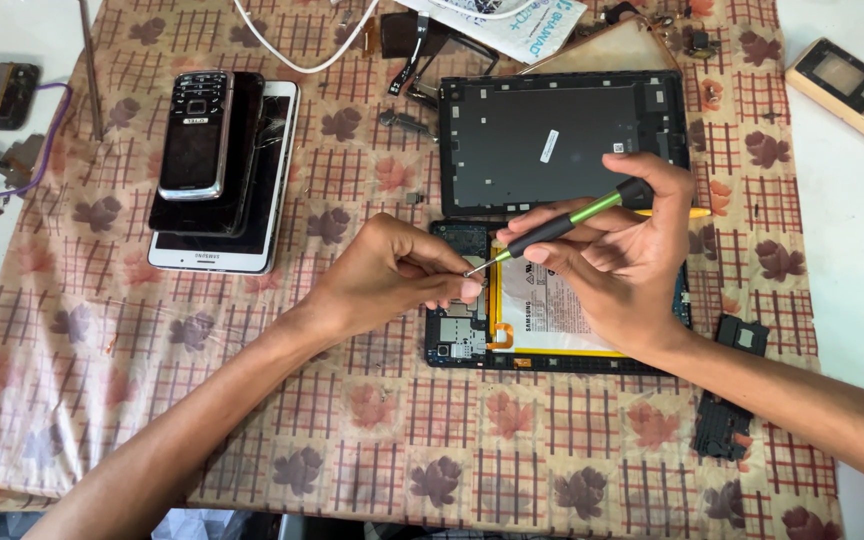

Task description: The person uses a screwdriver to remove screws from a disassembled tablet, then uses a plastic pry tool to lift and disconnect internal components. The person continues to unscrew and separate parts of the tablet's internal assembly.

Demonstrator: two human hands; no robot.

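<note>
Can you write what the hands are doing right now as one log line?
right hand: holds green screwdriver | left hand: fingertips at its tip | under: opened tablet | surface: patterned cloth

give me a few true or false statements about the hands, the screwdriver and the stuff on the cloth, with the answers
1. The right hand holds a screwdriver with a green and black handle. True.
2. The left hand rests on the stack of phones. False: it is at the screwdriver tip, over the opened tablet.
3. The tablet's dark back cover lies above the opened tablet. True.
4. The gold phone lies on the checked cloth. False: it lies off the cloth, on the white surface at the top right.
5. A white cable lies at the top of the cloth. True.
</note>
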